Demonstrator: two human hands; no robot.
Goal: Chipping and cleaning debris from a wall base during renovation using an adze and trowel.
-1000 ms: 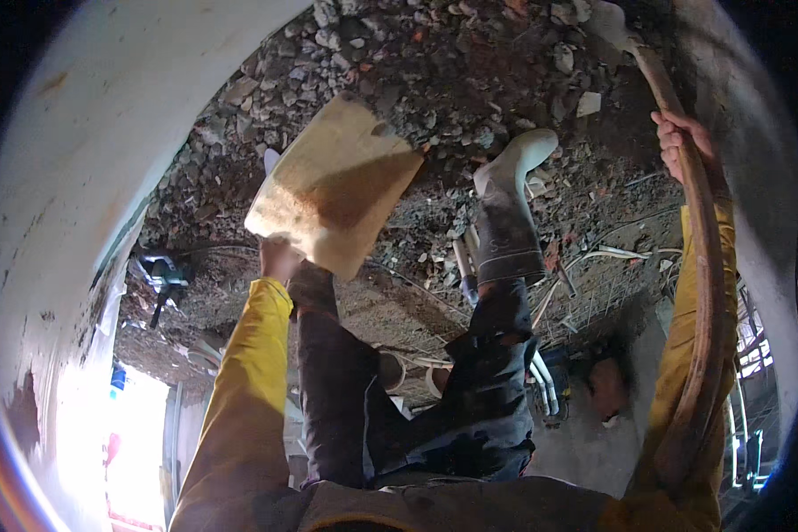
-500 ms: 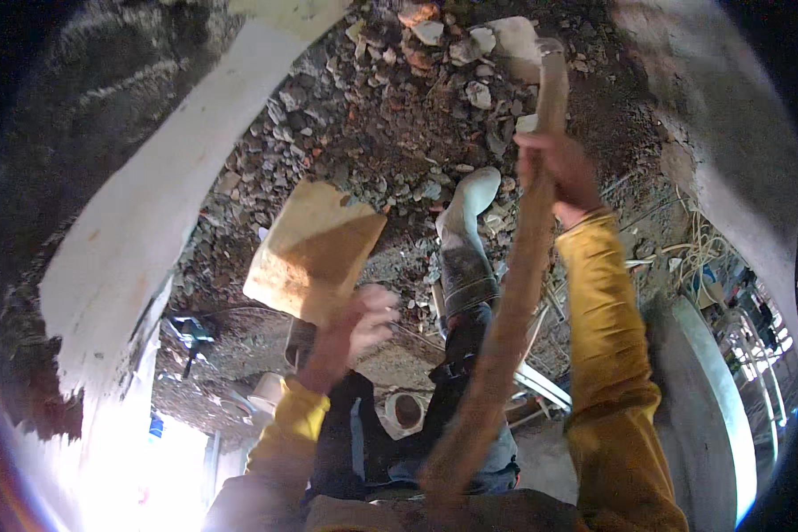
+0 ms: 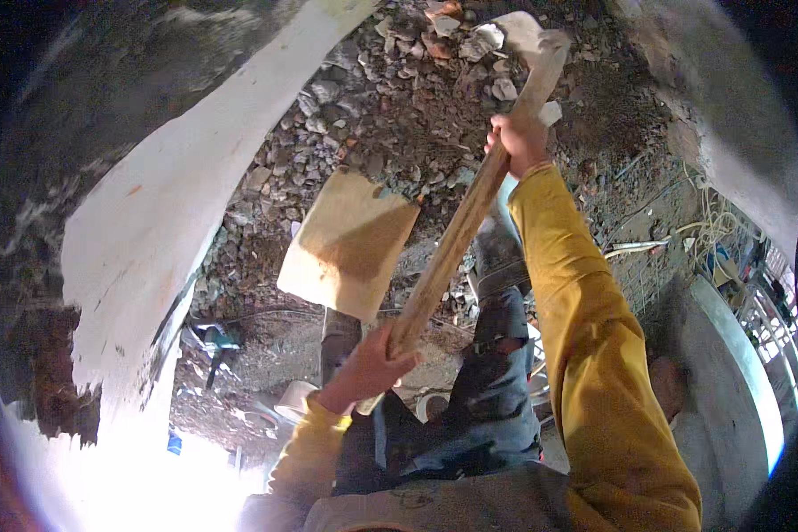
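A long wooden-handled hoe [image 3: 457, 235] slants across the middle, its pale blade [image 3: 516, 34] at the far end over the rubble. My right hand [image 3: 521, 142] is closed round the handle a short way below the blade. Nearer to me, my left hand [image 3: 370, 368] is wrapped round the lower end of the handle. Just beyond the left hand lies a tan, flat pan-like piece [image 3: 350, 239] with a ragged far edge and brown dirt on it. The left hand appears apart from it.
Broken stones and rubble [image 3: 328, 115] cover the ground ahead. A pale sheet-like surface [image 3: 177, 177] rises on the left. My legs [image 3: 496, 381] are below the handle. Tangled cords [image 3: 714, 222] and a curved pale panel [image 3: 740, 372] are at the right.
My left hand, free before, has taken hold of the handle's lower end. That end has swung up and left, and the right hand has shifted slightly left with the handle.
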